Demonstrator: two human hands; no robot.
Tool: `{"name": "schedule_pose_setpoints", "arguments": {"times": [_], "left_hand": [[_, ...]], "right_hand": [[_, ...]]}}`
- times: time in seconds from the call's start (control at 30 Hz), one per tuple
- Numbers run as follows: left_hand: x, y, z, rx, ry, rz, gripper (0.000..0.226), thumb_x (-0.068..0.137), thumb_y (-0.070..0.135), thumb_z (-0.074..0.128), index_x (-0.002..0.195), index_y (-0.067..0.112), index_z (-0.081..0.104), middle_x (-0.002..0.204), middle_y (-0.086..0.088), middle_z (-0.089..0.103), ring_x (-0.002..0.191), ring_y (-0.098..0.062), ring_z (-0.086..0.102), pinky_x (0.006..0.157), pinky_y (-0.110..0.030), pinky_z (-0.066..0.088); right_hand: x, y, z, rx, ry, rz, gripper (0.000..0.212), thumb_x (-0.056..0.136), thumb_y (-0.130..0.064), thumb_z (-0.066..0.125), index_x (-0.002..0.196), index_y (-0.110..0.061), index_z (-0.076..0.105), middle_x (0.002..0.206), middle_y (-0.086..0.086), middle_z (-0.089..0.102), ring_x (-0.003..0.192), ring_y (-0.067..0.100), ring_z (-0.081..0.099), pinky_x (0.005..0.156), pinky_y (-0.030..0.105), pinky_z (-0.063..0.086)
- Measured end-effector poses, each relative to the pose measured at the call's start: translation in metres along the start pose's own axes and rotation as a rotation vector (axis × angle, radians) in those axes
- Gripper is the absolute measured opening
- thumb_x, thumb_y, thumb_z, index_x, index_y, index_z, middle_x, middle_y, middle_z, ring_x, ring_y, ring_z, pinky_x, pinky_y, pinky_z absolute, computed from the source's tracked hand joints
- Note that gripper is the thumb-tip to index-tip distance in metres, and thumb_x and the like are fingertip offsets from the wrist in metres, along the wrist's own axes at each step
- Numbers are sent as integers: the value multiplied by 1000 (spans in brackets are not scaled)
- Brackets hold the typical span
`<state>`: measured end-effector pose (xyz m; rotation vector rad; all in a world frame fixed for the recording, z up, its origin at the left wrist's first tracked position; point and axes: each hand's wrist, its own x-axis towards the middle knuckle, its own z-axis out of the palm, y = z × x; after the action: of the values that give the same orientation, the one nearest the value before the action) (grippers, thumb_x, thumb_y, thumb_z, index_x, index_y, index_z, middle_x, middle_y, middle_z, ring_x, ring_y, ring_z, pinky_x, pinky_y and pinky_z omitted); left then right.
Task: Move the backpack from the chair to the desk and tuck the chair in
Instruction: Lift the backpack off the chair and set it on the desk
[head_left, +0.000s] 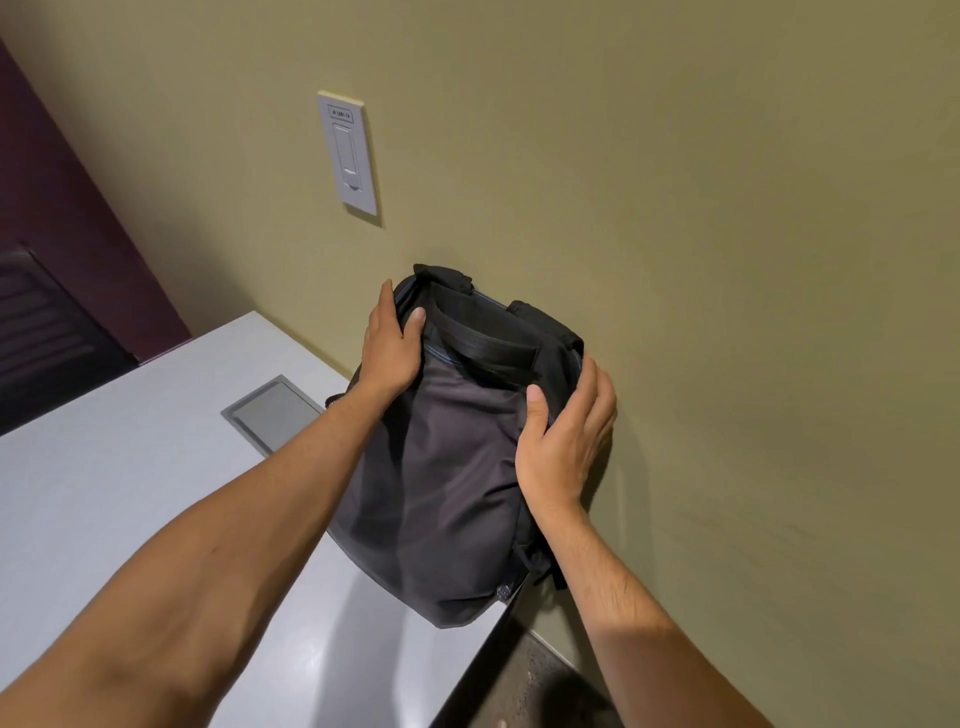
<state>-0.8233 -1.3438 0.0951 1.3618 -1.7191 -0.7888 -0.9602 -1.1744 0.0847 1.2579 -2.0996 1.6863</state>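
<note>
My left hand (387, 345) and right hand (563, 441) clamp the soft dark fabric backpack (447, 467), upright on the smooth grey worktop (130, 467).

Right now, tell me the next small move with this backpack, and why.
Probably let go with both hands. The backpack already stands on the desk against the wall, with the left hand and right hand clasping its top sides. Its bottom corner sits close to the desk edge, so release slowly. The chair, out of view, remains.
</note>
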Motion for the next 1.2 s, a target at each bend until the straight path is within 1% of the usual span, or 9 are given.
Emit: {"name": "schedule_pose_setpoints", "arguments": {"times": [0.13,0.2,0.27,0.43,0.53,0.73,0.87,1.0,1.2], "left_hand": [[-27,-13,-3,-44,87,14,61,101,49,36,154,22,22,158,1,32,142,-11,29,110,-22,20],[-42,-20,-5,-62,125,51,52,101,49,36,148,27,37,144,14,44,127,3,37,103,-17,26],[-56,-31,-10,-61,149,32,46,100,48,37,140,27,47,131,19,49,121,2,41,96,-16,30],[-87,-73,-32,8,158,-153,57,101,48,38,149,18,36,156,-4,38,141,-21,36,115,-33,25],[-110,-91,-52,30,232,-213,54,101,47,40,148,21,40,155,-3,39,142,-21,34,110,-30,23],[-170,-121,-101,34,369,-348,51,101,42,44,146,18,42,155,-4,39,144,-21,32,116,-35,24],[-210,-133,-132,29,484,-477,53,101,42,45,147,16,41,156,-4,38,146,-19,28,118,-36,22],[-242,-138,-159,82,589,-573,56,101,43,44,149,15,38,159,-4,33,149,-17,21,120,-36,17],[-304,-133,-181,171,753,-682,59,101,43,42,152,14,32,162,-1,26,150,-13,14,122,-34,12]], "right_hand": [[-22,8,2,-222,-24,-304,62,97,-36,53,142,4,38,147,23,38,140,36,31,116,49,26],[-33,9,4,-243,-91,-433,63,98,-37,55,142,3,38,149,23,34,142,37,27,117,53,22],[-43,4,7,-198,-173,-508,63,97,-36,58,143,2,38,150,22,37,143,35,27,117,54,23],[-60,-13,15,-134,-453,-467,64,99,-40,52,147,-1,34,153,16,37,146,29,25,118,49,22],[-69,-23,22,-121,-575,-447,66,98,-41,53,148,-2,33,153,15,37,146,27,24,119,46,21],[-92,-50,48,-27,-762,-456,68,98,-43,52,149,-3,30,154,15,35,147,28,22,119,44,21],[-109,-70,75,2,-921,-523,70,99,-49,44,150,-5,27,158,12,28,149,24,15,121,41,14],[-125,-83,98,59,-1055,-616,68,99,-51,41,149,-7,28,157,12,29,147,26,17,119,46,17],[-154,-100,118,177,-1231,-713,70,100,-51,39,152,-9,21,161,10,22,149,23,10,121,40,9]]}}
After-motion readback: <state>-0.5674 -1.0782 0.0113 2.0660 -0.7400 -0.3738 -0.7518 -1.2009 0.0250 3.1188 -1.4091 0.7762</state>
